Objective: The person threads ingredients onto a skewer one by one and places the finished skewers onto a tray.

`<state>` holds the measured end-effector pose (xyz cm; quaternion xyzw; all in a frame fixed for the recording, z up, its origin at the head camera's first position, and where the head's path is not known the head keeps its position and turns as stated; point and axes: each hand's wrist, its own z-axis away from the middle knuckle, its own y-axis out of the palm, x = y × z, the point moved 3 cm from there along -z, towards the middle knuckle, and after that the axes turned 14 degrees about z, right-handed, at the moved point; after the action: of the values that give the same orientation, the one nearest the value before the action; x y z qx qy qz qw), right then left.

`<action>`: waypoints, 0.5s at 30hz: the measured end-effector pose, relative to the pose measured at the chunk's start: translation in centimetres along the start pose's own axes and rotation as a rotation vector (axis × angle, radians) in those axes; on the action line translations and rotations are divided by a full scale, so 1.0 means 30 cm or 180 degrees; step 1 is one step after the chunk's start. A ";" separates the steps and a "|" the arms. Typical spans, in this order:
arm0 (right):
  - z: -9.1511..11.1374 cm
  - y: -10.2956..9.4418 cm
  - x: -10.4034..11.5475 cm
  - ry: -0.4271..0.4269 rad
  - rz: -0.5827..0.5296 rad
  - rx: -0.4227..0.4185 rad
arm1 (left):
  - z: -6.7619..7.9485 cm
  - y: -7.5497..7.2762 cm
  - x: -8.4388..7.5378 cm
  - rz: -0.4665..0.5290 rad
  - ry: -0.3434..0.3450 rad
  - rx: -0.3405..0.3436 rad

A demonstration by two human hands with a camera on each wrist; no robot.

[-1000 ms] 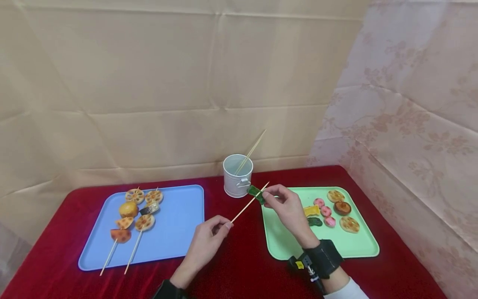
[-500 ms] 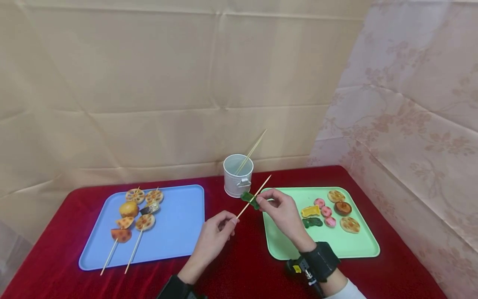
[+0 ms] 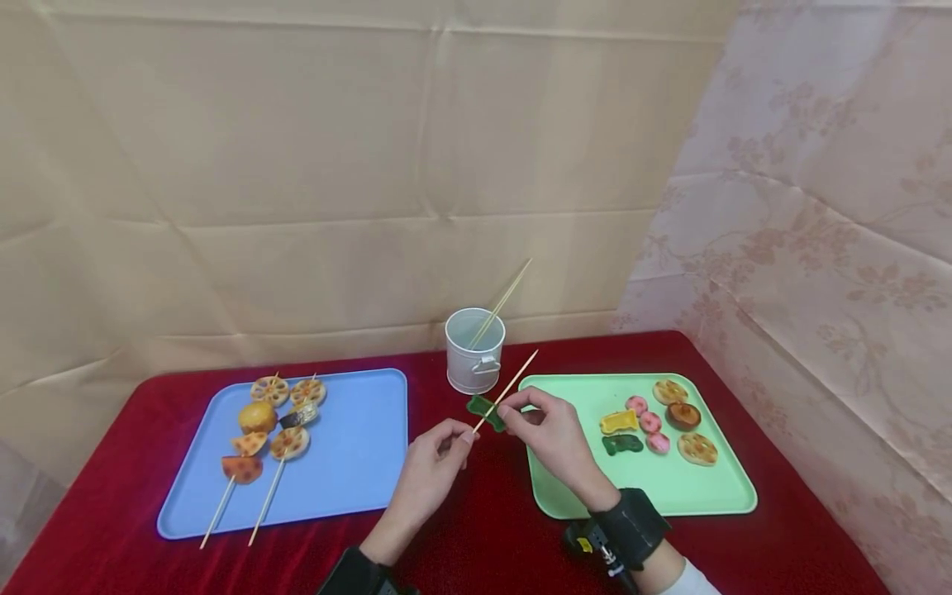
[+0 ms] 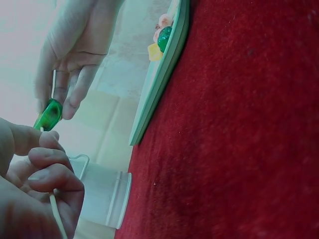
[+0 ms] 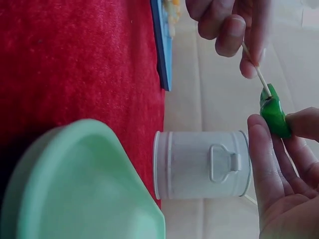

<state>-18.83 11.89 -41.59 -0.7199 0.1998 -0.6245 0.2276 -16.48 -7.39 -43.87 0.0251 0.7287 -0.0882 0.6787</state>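
My left hand [image 3: 430,473] pinches a thin bamboo skewer [image 3: 524,367], which slants up to the right with its bare tip pointing away. A glossy green pepper piece [image 3: 480,406] is threaded on the skewer, just past the left fingertips. Thumb and fingers of my right hand [image 3: 556,436] pinch the right end of that piece. In the right wrist view, the skewer enters the green pepper piece [image 5: 274,113] close to the left fingers [image 5: 230,37]. The left wrist view shows the skewer's rear end running below the left hand [image 4: 37,184].
At left, a blue tray [image 3: 357,471] bears two loaded skewers with lotus root slices. A green tray [image 3: 580,487] at right holds a yellow piece [image 3: 619,422], another green piece [image 3: 621,445], pink pieces and browned slices. Behind my hands stands a white bucket [image 3: 470,368] with skewers.
The green pepper piece has slid down the skewer toward my left hand, with my right hand moving left and nearer along with it. My left hand has shifted slightly right.
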 end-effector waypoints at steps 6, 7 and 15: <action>0.006 0.013 0.001 -0.0088 0.0109 0.0027 | 0.003 -0.004 0.016 0.0079 -0.0023 -0.0084; 0.008 0.016 0.003 -0.0124 0.0131 0.0024 | 0.003 -0.004 0.017 0.0078 -0.0029 -0.0093; 0.018 0.035 0.008 -0.0192 0.0259 0.0092 | 0.000 -0.009 0.023 0.0020 -0.0027 -0.0143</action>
<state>-18.26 10.95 -42.08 -0.7263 0.2130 -0.5956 0.2691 -16.59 -7.73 -44.51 0.0118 0.7274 -0.0698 0.6825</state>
